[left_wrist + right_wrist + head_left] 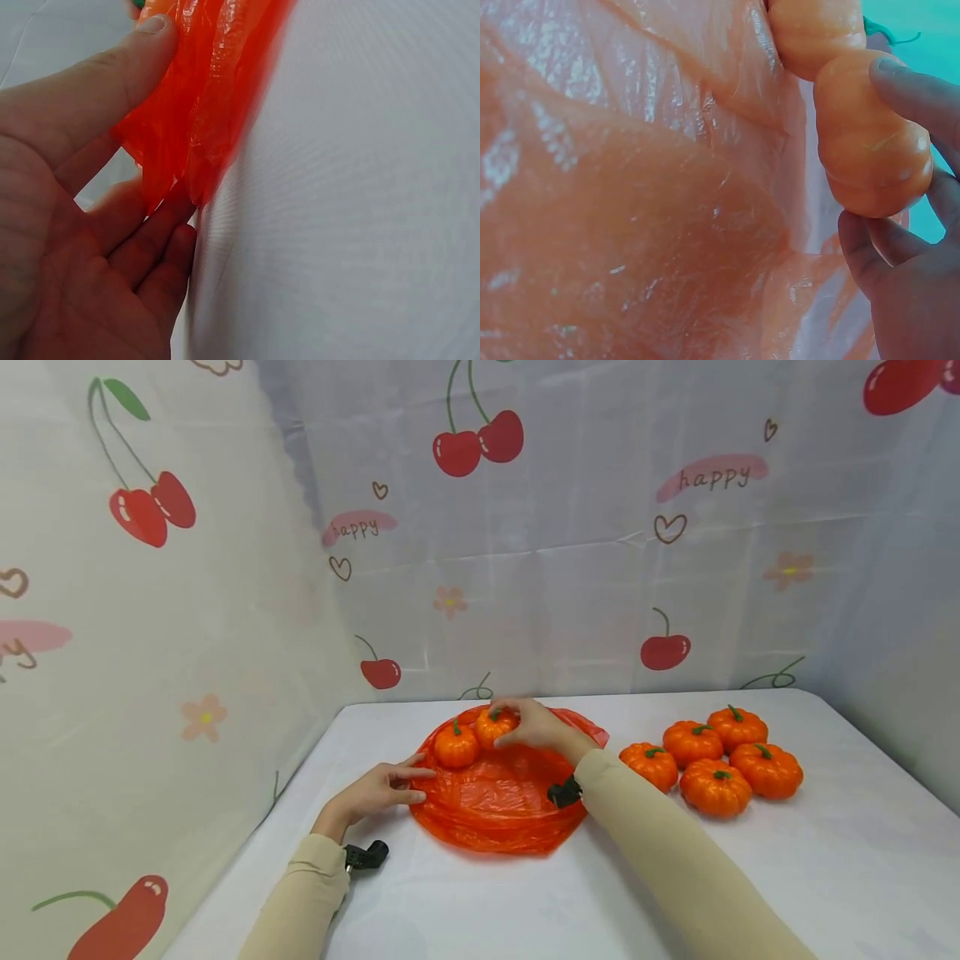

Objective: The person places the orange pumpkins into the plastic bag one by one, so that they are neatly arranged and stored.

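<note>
A crinkled orange-red plastic bag (483,827) lies spread on the table. Near its far edge my right hand (534,727) grips a small orange pumpkin (492,732) between thumb and fingers. Right beside that one, a second small pumpkin (454,748) with a green stem rests on the bag. In the right wrist view, the gripped pumpkin (870,142) overlaps its neighbour (817,34). My left hand (375,792) is at the bag's left edge with fingers loosely extended. Its thumb (112,82) touches the plastic folds (202,105), and some fingertips are hidden behind them.
Several more orange pumpkins (716,787) stand in a cluster on the white table (480,910), right of the bag. A cherry-patterned cloth (555,568) hangs behind the table's far edge and along the left side. Each wrist wears a small black camera mount (367,856).
</note>
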A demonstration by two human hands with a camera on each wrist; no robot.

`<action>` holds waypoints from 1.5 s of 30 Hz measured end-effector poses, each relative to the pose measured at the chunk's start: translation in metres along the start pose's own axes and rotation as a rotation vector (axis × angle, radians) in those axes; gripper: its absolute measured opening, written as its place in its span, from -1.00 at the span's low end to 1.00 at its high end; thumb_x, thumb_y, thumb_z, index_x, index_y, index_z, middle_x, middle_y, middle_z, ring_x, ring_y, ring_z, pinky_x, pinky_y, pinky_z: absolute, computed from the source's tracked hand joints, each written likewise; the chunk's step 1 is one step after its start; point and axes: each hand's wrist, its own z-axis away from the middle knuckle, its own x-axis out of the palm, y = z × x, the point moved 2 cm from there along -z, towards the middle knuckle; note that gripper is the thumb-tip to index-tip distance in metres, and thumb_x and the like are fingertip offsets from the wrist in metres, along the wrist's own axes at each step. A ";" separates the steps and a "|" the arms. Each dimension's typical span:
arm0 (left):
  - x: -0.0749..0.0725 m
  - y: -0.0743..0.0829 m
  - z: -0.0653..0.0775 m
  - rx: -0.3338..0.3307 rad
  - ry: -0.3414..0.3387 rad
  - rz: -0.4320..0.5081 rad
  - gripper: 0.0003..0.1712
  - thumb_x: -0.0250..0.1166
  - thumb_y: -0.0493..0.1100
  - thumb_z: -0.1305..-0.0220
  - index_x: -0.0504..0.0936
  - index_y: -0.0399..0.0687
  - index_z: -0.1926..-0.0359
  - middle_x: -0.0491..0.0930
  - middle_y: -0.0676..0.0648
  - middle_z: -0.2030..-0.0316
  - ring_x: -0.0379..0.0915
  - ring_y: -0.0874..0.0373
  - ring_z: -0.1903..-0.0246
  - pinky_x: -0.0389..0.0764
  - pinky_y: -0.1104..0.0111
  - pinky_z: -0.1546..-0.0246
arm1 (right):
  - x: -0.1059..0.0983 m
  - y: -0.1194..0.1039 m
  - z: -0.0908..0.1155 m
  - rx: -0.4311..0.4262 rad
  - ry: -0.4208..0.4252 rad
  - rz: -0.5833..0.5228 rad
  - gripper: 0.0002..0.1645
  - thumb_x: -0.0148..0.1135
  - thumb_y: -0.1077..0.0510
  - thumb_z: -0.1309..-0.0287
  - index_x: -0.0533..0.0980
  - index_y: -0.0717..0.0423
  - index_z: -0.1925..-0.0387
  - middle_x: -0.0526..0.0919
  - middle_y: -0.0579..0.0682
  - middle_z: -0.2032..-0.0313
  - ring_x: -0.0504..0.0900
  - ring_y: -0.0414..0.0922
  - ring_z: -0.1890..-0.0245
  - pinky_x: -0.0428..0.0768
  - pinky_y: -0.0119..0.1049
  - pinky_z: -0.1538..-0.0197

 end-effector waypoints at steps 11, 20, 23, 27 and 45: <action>0.000 -0.001 -0.002 0.011 -0.011 0.007 -0.50 0.42 -0.01 -0.34 0.66 0.20 -0.29 0.08 -0.14 -0.62 -0.12 -0.24 -0.62 0.18 -0.14 -0.53 | 0.003 0.003 0.003 0.002 0.014 0.058 -0.49 0.56 0.13 -0.12 0.60 -0.16 -0.11 0.39 -0.04 -0.49 0.37 0.09 -0.45 0.40 0.07 -0.49; 0.000 -0.002 -0.001 0.018 -0.009 0.008 -0.51 0.42 -0.04 -0.33 0.67 0.17 -0.28 0.10 -0.11 -0.62 -0.11 -0.27 -0.61 0.16 -0.15 -0.53 | 0.007 0.004 0.003 0.007 0.011 0.117 -0.52 0.56 0.16 -0.12 0.63 -0.22 -0.07 0.40 -0.05 -0.48 0.36 0.10 -0.46 0.41 0.08 -0.48; 0.001 -0.002 0.000 0.013 -0.007 0.003 -0.50 0.43 -0.02 -0.33 0.66 0.20 -0.28 0.10 -0.09 -0.62 -0.10 -0.24 -0.61 0.20 -0.11 -0.52 | 0.005 0.002 0.005 -0.001 0.002 0.100 -0.53 0.54 0.19 -0.13 0.63 -0.18 -0.07 0.35 -0.05 -0.52 0.28 0.11 -0.52 0.36 0.08 -0.51; 0.000 -0.001 0.000 0.011 -0.005 -0.003 -0.50 0.43 0.01 -0.33 0.66 0.22 -0.28 0.09 -0.08 -0.62 -0.08 -0.23 -0.61 0.26 -0.07 -0.49 | 0.001 -0.003 0.008 -0.004 -0.013 0.085 -0.53 0.49 0.19 -0.18 0.61 -0.15 -0.12 0.27 -0.05 -0.56 0.21 0.13 -0.57 0.31 0.15 -0.52; 0.000 -0.002 -0.002 0.015 -0.010 -0.007 -0.49 0.42 0.01 -0.34 0.65 0.21 -0.30 0.08 -0.09 -0.62 -0.10 -0.25 -0.61 0.30 -0.04 -0.48 | -0.026 -0.025 0.054 -0.078 -0.071 0.199 -0.44 0.45 0.09 -0.25 0.55 -0.21 -0.26 0.52 -0.13 -0.36 0.41 0.11 -0.44 0.47 0.18 -0.40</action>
